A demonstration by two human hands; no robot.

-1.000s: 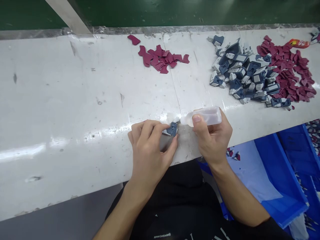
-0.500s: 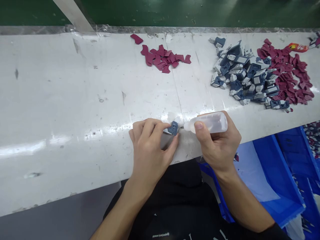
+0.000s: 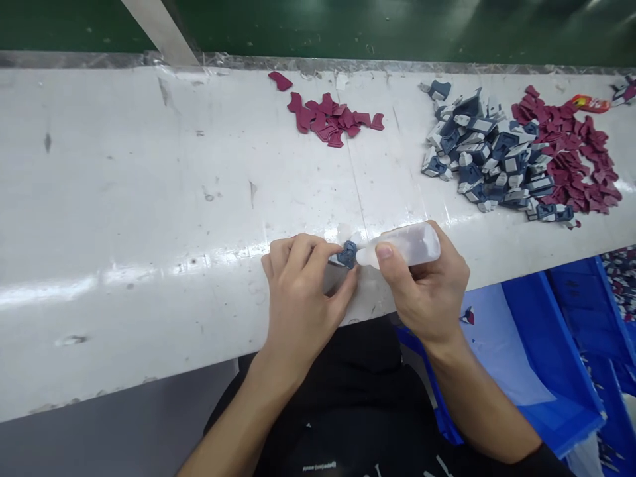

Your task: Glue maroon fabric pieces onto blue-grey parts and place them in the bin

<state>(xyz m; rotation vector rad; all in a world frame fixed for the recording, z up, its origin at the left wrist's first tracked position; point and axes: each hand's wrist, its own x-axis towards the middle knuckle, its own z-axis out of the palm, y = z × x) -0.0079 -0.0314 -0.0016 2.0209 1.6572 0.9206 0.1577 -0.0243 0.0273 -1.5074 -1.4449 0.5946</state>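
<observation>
Between the thumb and forefinger of my left hand (image 3: 303, 285) is a small blue-grey and white plastic part (image 3: 347, 254), held low at the table's near side. A recessed blue-grey face of it shows; the fingers cover its left end. My right hand (image 3: 430, 285) is wrapped round a translucent squeeze bottle (image 3: 410, 245) with clear liquid inside, tipped on its side. The bottle's nozzle end points left, right beside the plastic part; whether the tip touches it I cannot tell.
On the white table (image 3: 149, 199) lie a small group of maroon pieces (image 3: 328, 119), a heap of blue-grey and white parts (image 3: 489, 152) and a larger maroon pile (image 3: 571, 146). A red packet (image 3: 591, 103) lies behind. Blue bins (image 3: 541, 331) stand below the edge at right.
My right hand has brought the bottle left, so its nozzle is now up against or very near the plastic part. My left hand keeps its hold on the part. The view has shifted slightly.
</observation>
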